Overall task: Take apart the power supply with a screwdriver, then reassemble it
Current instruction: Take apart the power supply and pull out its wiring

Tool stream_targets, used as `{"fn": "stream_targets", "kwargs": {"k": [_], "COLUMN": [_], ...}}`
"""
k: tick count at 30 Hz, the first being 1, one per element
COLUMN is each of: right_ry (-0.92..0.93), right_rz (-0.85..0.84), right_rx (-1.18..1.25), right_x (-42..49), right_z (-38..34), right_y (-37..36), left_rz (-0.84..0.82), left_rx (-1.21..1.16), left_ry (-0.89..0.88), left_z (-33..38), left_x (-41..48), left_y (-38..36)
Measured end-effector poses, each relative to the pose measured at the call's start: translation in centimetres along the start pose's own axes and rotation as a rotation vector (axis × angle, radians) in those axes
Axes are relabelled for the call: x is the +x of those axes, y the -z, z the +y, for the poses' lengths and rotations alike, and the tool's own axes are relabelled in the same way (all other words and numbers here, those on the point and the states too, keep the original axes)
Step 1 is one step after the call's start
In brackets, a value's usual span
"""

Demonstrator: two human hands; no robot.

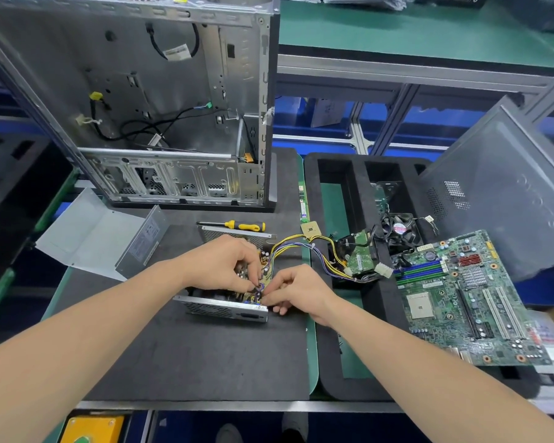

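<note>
The left hand point(224, 263) and right hand point(296, 290) are pinching small wires point(259, 288) inside the open power supply point(224, 309) lying beneath them, the screwdriver point(237, 226) resting just beyond the left hand.

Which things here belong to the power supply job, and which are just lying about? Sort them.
Job: power supply, its removed cover, screwdriver, wires pinched by left hand and right hand.
Lying about: motherboard, computer case, fan, side panel.
</note>
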State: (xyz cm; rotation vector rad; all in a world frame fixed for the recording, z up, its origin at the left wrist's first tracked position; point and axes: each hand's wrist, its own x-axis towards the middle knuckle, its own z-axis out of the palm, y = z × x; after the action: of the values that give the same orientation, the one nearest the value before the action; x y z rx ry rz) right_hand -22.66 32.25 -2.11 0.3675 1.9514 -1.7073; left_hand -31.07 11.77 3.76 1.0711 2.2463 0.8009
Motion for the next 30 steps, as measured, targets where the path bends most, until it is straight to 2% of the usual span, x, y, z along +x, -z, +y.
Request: {"fn": "stream_targets", "kwargs": {"k": [8,15,19,22,25,28,30], "right_ry": [-0.014,0.004,0.046,0.155,0.297,0.539,0.681], "right_rz": [0.054,-0.030,0.055,0.103,0.077,0.048,-0.034], "right_rx": [-0.072,0.026,0.031,-0.030,-0.178,-0.491,-0.693], "right_x": [0.4,0.6,0.8,0.7,0.2,-0.8,-1.7], "right_z": [0.0,0.2,0.3,-0.7,-2.7,-4.9,-6.2], "right_y": [-0.5,0.5,0.6,1.0,1.3,0.6,-0.4], "left_rz": [0.007,0.001,0.058,0.173,0.268,0.246,0.174], "left_rx": [-0.005,0.013,-0.009,-0.009,-0.003,-0.013,0.027], "left_ry": [0.002,0.032,0.074,0.060,0.098,0.166,0.172], "left_z": [0.0,0.5,1.0,1.5,1.2,0.2,-0.4], "left_x": [0.1,-0.1,-0.6,-1.9,-4.1,-6.9,-8.8], "left_y": [-0.1,0.2,0.6,1.2,1.8,2.6,2.7]}}
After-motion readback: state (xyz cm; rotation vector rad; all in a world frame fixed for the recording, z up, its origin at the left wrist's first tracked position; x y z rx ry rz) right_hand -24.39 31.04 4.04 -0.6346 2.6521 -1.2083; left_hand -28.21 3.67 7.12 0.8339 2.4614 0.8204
